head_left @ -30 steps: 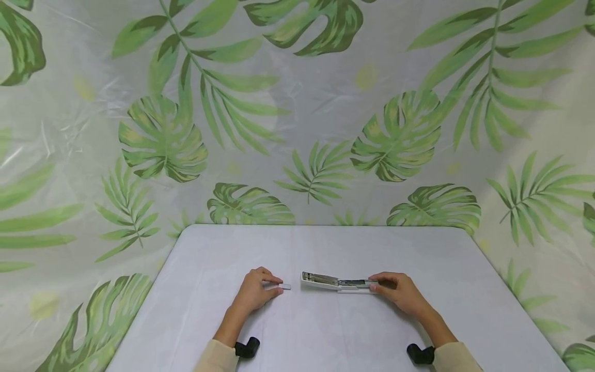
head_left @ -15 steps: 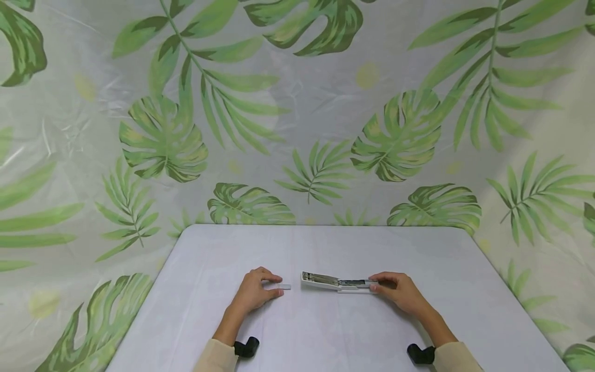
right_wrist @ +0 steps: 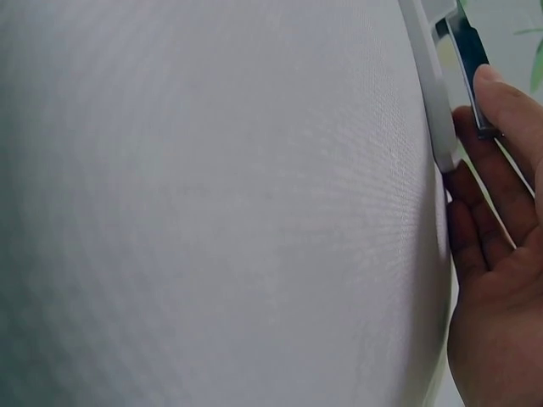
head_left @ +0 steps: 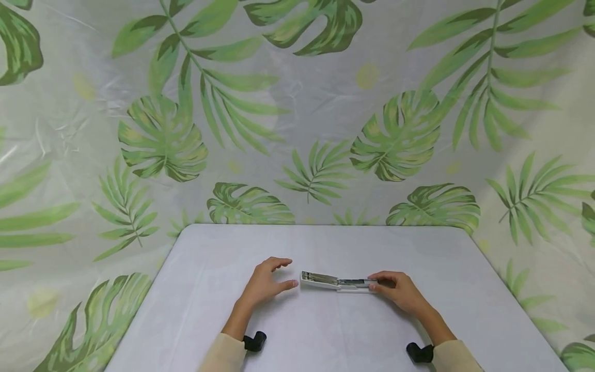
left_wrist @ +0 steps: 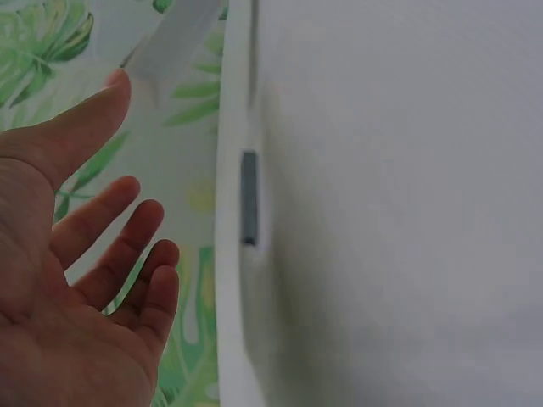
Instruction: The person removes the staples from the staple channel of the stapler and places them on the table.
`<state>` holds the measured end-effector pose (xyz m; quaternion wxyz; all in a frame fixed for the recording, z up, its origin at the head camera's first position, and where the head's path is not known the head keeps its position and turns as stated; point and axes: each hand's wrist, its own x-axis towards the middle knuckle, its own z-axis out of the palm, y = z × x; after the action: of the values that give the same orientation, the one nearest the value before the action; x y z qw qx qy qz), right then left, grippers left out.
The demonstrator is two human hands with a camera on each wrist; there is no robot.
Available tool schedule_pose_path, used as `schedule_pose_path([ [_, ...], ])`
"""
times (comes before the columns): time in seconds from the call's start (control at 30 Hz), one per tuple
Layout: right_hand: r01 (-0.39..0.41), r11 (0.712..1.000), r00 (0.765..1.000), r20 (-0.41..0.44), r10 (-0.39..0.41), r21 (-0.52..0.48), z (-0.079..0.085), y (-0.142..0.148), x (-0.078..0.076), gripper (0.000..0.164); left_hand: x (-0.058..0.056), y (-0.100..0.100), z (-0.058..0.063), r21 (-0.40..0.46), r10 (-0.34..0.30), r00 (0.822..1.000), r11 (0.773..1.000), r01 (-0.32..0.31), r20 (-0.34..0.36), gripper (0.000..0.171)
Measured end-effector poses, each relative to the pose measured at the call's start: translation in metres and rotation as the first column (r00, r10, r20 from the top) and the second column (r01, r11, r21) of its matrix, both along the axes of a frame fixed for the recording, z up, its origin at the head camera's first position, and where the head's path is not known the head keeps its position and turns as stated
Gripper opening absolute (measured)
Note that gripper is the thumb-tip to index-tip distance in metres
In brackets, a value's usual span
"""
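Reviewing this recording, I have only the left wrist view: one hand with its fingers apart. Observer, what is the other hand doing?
Observer: In the head view, the right hand pinches the right-hand end of a stapler between thumb and fingers.

Operator: I can't judge the stapler's state from my view. Is it open or closed?

Observer: Open: the head view shows its lid angled out toward the left hand, with the metal inside showing.

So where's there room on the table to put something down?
On the white table, there's bare room beyond the open stapler up to the far edge, and in front of it between the forearms. The middle is crowded: left hand, small grey piece, stapler and right hand sit close together.
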<state>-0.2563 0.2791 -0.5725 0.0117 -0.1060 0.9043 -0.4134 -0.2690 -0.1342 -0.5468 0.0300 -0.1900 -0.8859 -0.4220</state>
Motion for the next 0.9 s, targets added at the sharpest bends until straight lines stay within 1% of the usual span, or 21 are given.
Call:
schedule_pose_path([
  [0.13,-0.002,1.0,1.0,0.009,0.002,0.003,-0.001,0.0,0.0,0.026,-0.003,0.016,0.01,0.041,-0.03,0.999,0.999,0.031,-0.025,0.059],
  [0.27,-0.005,1.0,1.0,0.003,0.005,-0.003,-0.001,0.0,0.0,0.027,-0.004,0.031,0.018,0.078,-0.036,0.999,0.996,0.037,-0.017,0.056],
  [0.4,-0.004,1.0,1.0,-0.008,0.004,-0.002,-0.001,0.001,0.0,0.028,-0.003,0.045,0.024,0.099,-0.046,0.999,0.994,0.047,-0.01,0.054],
  [0.47,-0.003,1.0,1.0,-0.012,0.003,0.0,-0.001,0.001,0.0,0.028,-0.003,0.052,0.026,0.097,-0.045,0.999,0.994,0.046,-0.015,0.052],
  [0.6,-0.005,1.0,1.0,-0.014,0.005,0.0,-0.002,0.001,-0.001,0.028,-0.005,0.065,0.025,0.08,-0.055,0.998,0.995,0.057,-0.032,0.052],
  [0.7,-0.006,1.0,1.0,-0.01,0.006,-0.001,-0.003,0.002,-0.001,0.028,-0.006,0.074,0.023,0.069,-0.071,0.997,0.995,0.073,-0.035,0.051],
  [0.9,-0.006,1.0,1.0,-0.015,0.006,-0.001,-0.002,0.002,-0.001,0.028,-0.005,0.09,0.025,0.064,-0.096,0.994,0.993,0.099,-0.052,0.048],
])
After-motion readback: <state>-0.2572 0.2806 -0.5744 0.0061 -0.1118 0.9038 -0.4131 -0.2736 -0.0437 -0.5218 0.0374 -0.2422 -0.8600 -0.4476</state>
